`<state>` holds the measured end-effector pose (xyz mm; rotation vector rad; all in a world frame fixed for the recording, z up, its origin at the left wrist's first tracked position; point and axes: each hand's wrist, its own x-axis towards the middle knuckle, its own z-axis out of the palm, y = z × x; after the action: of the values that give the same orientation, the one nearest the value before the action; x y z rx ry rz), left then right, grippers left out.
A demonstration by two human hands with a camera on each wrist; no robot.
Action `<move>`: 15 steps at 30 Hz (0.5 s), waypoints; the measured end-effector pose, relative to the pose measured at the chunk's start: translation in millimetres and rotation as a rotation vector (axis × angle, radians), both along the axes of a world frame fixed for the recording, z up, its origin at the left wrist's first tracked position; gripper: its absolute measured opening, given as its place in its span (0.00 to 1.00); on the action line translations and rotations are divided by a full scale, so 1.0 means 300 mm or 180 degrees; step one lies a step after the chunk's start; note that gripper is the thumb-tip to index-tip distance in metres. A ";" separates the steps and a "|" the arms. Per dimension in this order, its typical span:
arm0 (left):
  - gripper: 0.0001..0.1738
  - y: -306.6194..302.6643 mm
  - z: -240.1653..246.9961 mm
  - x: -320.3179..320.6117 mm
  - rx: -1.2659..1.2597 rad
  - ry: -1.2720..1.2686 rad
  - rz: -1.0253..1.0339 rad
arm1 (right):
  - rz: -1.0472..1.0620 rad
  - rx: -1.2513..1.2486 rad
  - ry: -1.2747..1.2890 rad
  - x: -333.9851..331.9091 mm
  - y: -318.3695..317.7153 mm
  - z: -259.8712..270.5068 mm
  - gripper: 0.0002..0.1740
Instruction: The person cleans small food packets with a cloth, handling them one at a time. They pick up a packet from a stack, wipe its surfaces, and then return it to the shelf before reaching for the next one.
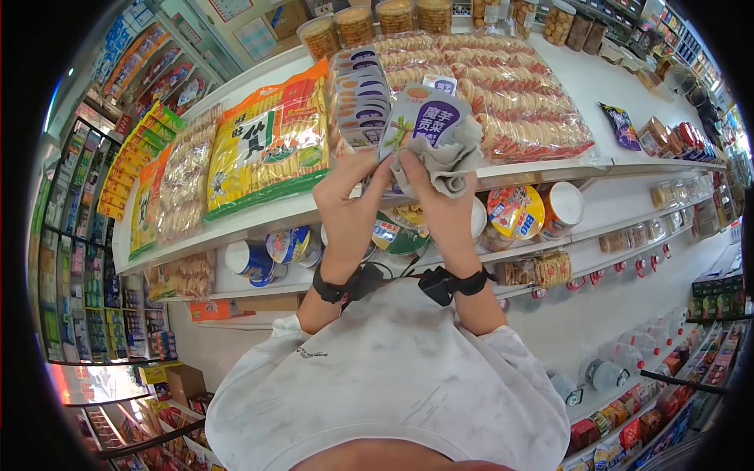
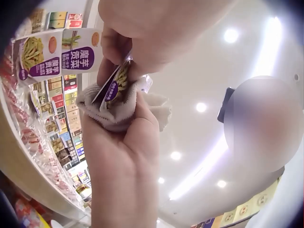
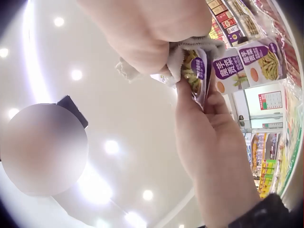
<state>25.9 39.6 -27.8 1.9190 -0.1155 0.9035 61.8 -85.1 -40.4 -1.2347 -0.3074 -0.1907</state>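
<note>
My left hand (image 1: 345,206) pinches the edge of a snack packet (image 1: 428,118) with a purple label. In the left wrist view the packet (image 2: 114,90) also shows a food picture. My right hand (image 1: 446,212) grips a crumpled grey cloth (image 1: 459,157), which is folded around part of the packet. Seen from the right wrist, the cloth (image 3: 178,57) covers one side of the packet while the left hand's thumb and fingers hold the other. Just behind the hands, several similar packets (image 1: 361,98) stand in a row on the shelf.
Large bags of yellow snack sticks (image 1: 271,137) lie left of the packets, and clear-wrapped rows of biscuits (image 1: 510,94) lie to the right. Lidded jars (image 1: 357,27) line the back. Noodle tubs (image 1: 514,212) fill the shelf below, behind the front shelf edge (image 1: 228,231).
</note>
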 end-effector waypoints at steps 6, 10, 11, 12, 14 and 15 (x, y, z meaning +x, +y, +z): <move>0.20 0.004 0.026 0.004 0.0010 0.0119 -0.0943 | -0.0787 -0.0058 -0.0760 0.049 -0.035 -0.037 0.09; 0.19 -0.053 0.060 -0.037 -0.0813 0.0655 -0.1619 | -0.0541 -0.0008 -0.0544 0.012 -0.004 -0.011 0.09; 0.18 -0.057 0.065 -0.037 -0.0667 0.0669 -0.1403 | -0.0595 -0.0054 -0.0424 0.012 0.002 -0.009 0.09; 0.17 -0.061 0.068 -0.035 -0.0524 0.0681 -0.1195 | -0.0655 -0.0105 -0.0306 0.013 0.002 -0.006 0.09; 0.16 -0.039 0.036 -0.020 -0.0889 0.0794 -0.0977 | 0.0070 -0.0056 -0.0023 0.008 -0.011 -0.006 0.10; 0.16 -0.027 0.027 -0.011 -0.1067 0.0851 -0.0864 | 0.0434 -0.0028 0.0120 0.004 -0.015 -0.007 0.11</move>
<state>22.6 31.4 -19.8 1.6434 -0.0586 0.4477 62.8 -89.6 -42.4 -1.2199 -0.3587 -0.0486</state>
